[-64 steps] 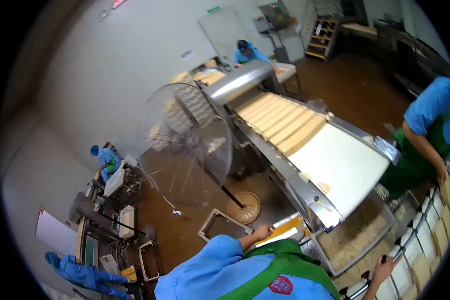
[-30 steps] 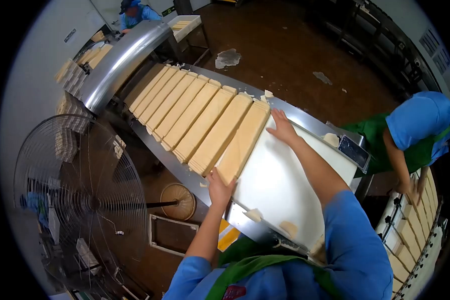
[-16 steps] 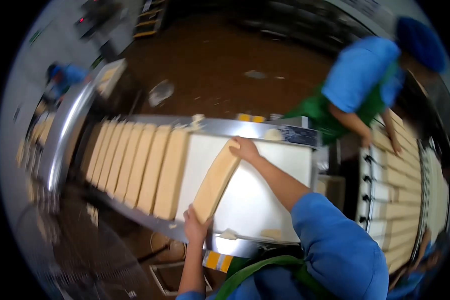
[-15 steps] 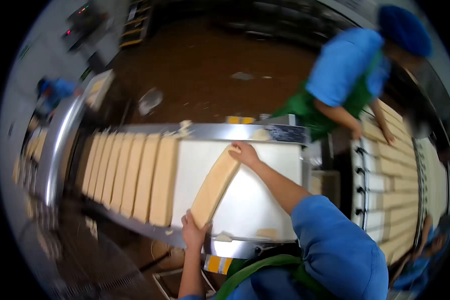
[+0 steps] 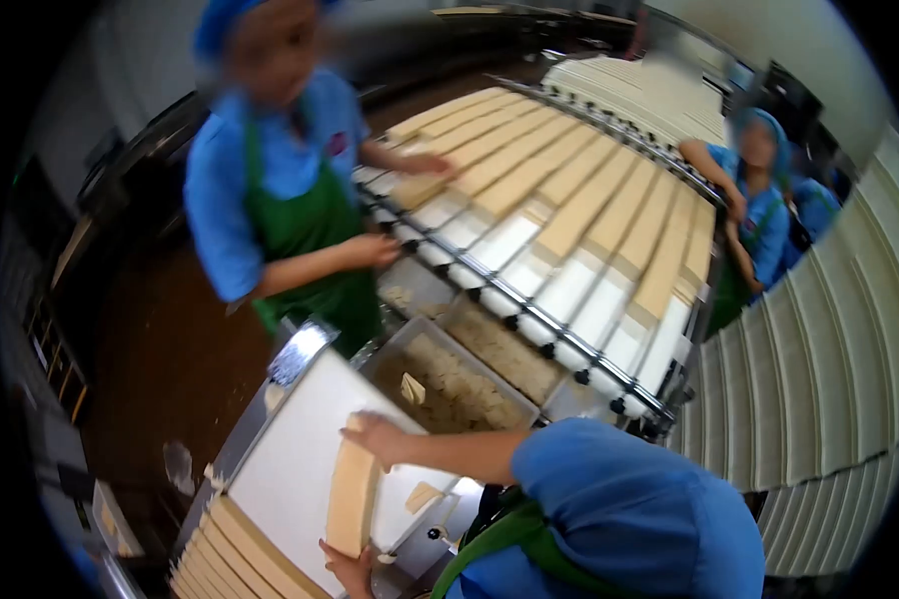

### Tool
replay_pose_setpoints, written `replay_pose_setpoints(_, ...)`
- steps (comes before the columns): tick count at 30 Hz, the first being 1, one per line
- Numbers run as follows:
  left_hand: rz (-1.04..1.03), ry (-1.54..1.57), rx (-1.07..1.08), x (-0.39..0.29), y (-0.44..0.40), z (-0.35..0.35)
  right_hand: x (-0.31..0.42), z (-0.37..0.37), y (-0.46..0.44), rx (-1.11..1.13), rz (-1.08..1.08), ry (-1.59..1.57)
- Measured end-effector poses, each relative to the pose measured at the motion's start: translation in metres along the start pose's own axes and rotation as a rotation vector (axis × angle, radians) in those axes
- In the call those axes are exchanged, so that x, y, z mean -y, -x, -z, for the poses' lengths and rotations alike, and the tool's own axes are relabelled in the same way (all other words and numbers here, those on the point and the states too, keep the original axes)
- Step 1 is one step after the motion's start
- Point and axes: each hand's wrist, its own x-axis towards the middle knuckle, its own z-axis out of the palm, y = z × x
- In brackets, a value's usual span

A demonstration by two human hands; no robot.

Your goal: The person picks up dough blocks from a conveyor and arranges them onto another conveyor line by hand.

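Observation:
A long pale dough slab [image 5: 352, 499] lies between my two hands over the white belt [image 5: 305, 424]. My right hand [image 5: 378, 439] grips its upper end, and my left hand [image 5: 350, 567] holds the lower end near the belt's edge. Further dough strips [image 5: 240, 549] lie side by side at the lower left of the belt. A small dough scrap [image 5: 423, 496] rests on the belt right of the held slab.
Across from me a co-worker [image 5: 295, 190] in a green apron reaches over a railed conveyor [image 5: 589, 299] bearing several dough strips. Bins [image 5: 449, 374] of dough scraps stand between the two belts. Another person [image 5: 754, 200] leans at the conveyor's far right.
The view has swung right toward the railed conveyor. My hands still hold the slab, now farther from the row of strips. The co-worker has turned, with one hand off the strips.

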Motion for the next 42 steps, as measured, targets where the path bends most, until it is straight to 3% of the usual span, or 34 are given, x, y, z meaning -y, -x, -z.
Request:
replay_pose_setpoints(1,-0.03,-0.078,0.031,-0.005,-0.005,0.001,-0.005,-0.019,-0.002,-0.215,0.021,-0.083)
replay_pose_setpoints(4,-0.114,0.013,0.044,0.0,-0.02,-0.006,-0.012,0.012,0.024,-0.171,-0.044,-0.231)
replay_pose_setpoints(5,-0.13,0.005,0.049,-0.006,-0.017,-0.011,-0.021,0.019,0.037,-0.269,-0.006,-0.173)
replay_pose_setpoints(8,-0.159,-0.007,-0.093,-0.06,0.01,-0.016,-0.061,0.04,0.093,-0.397,-0.087,-0.275)
replay_pose_setpoints(9,-0.094,0.01,-0.101,-0.116,0.041,-0.003,-0.076,0.049,0.12,-0.474,-0.1,-0.257)
replay_pose_setpoints(11,-0.201,0.038,-0.062,-0.155,0.063,-0.018,-0.112,0.066,0.189,-0.674,-0.068,-0.234)
replay_pose_setpoints(12,-0.418,0.021,-0.189,-0.169,0.08,-0.031,-0.129,0.072,0.225,-0.797,-0.022,-0.237)
replay_pose_setpoints(14,-0.395,0.148,-0.062,-0.223,0.125,-0.03,-0.15,0.093,0.3,-0.675,-0.241,-0.351)
replay_pose_setpoints(15,-0.54,0.148,-0.044,-0.23,0.134,-0.042,-0.168,0.092,0.332,-0.73,-0.263,-0.305)
replay_pose_setpoints(16,-0.504,0.214,0.0,-0.256,0.159,-0.039,-0.185,0.088,0.364,-0.782,-0.285,-0.26)
replay_pose_setpoints(19,-0.581,0.178,0.085,-0.297,0.203,-0.05,-0.212,0.101,0.456,-0.673,-0.444,-0.288)
replay_pose_setpoints(20,-0.609,0.332,0.176,-0.301,0.21,-0.063,-0.225,0.1,0.482,-0.639,-0.485,-0.302)
replay_pose_setpoints(22,-0.621,0.489,0.262,-0.318,0.229,-0.076,-0.26,0.083,0.522,-0.641,-0.494,-0.402)
replay_pose_setpoints(23,-0.655,0.531,0.362,-0.333,0.239,-0.081,-0.286,0.062,0.535,-0.764,-0.408,-0.443)
replay_pose_setpoints(24,-0.678,0.571,0.46,-0.341,0.256,-0.089,-0.317,0.036,0.548,-0.791,-0.535,-0.59)
replay_pose_setpoints(26,-0.745,0.575,0.481,-0.352,0.264,-0.111,-0.329,0.044,0.545,-0.696,-0.961,-0.46)
replay_pose_setpoints(29,-0.709,0.625,0.589,-0.38,0.278,-0.132,-0.375,0.059,0.542,-0.518,-1.086,-0.341)
replay_pose_setpoints(32,-0.703,0.357,0.532,-0.411,0.294,-0.138,-0.416,0.064,0.54,-0.502,-1.145,-0.285)
replay_pose_setpoints(34,-0.745,0.415,0.505,-0.423,0.295,-0.152,-0.445,0.054,0.546,-0.488,-1.096,-0.294)
replay_pose_setpoints(36,-0.715,0.442,0.54,-0.431,0.292,-0.171,-0.466,0.047,0.549,-0.598,-1.022,-0.108)
replay_pose_setpoints(38,-0.687,0.474,0.552,-0.449,0.298,-0.175,-0.465,0.055,0.557,-0.573,-1.013,-0.178)
replay_pose_setpoints(41,-0.945,0.293,0.396,-0.459,0.292,-0.205,-0.469,0.063,0.568,-0.713,-1.048,-0.09)
replay_pose_setpoints(42,-0.944,0.296,0.397,-0.459,0.289,-0.213,-0.465,0.074,0.577,-0.764,-1.065,-0.117)
